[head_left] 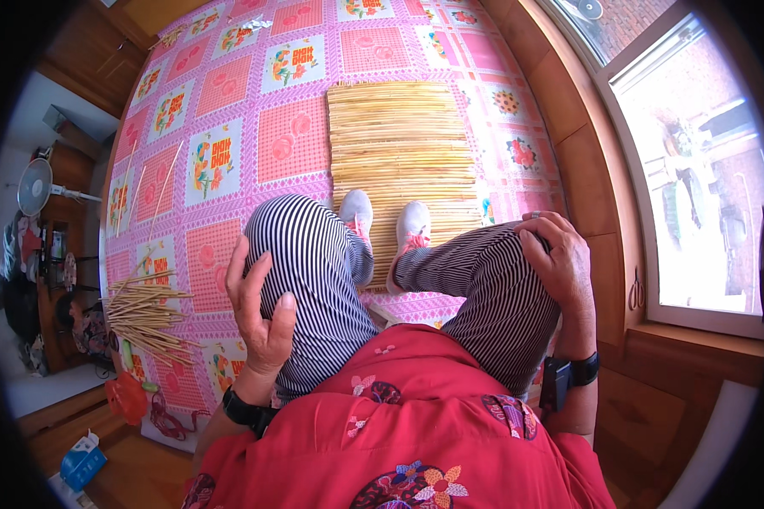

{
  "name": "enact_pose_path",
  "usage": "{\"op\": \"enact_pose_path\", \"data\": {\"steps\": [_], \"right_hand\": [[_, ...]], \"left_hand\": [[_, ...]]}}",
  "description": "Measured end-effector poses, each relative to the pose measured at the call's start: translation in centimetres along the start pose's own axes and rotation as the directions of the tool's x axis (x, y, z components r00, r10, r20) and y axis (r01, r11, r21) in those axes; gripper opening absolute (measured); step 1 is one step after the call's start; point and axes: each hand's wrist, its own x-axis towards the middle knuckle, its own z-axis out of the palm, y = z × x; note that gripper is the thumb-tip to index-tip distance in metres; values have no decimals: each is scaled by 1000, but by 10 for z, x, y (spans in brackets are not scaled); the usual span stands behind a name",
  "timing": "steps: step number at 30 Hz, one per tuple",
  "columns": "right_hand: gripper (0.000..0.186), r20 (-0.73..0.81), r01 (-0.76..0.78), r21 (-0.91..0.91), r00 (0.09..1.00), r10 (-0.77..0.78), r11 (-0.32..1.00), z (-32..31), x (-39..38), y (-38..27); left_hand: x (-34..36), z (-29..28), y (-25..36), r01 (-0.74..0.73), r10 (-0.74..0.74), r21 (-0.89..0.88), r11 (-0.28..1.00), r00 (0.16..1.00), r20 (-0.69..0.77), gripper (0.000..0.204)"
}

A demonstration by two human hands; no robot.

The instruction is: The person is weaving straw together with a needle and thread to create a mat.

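Left hand (263,318) spread, empty; right hand (558,259) loosely spread on knee (509,263). Stick mat (401,136) laid (shoes (358,209) on it); loose sticks (148,316), seemingly unused, by sheet's (293,140) left edge.

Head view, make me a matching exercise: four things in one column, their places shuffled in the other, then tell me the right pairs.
Things:
1. slatted mat
2. loose stalk pile
3. right hand
4. white fan

Places:
A. resting on a striped knee
B. off the patterned sheet, at far left
C. under the shoes
D. at the sheet's left edge

Pairs: 1-C, 2-D, 3-A, 4-B
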Motion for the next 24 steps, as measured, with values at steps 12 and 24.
{"op": "enact_pose_path", "data": {"steps": [12, 24], "right_hand": [[19, 19, -13, 22, 1000, 12, 1000, 0, 2, 1], [18, -14, 7, 27, 1000, -6, 1000, 0, -1, -1]], "left_hand": [[4, -1, 4, -29, 28, 35, 999, 999, 19, 46], [1, -1, 3, -6, 6, 8, 1000, 1000, 11, 46]]}}
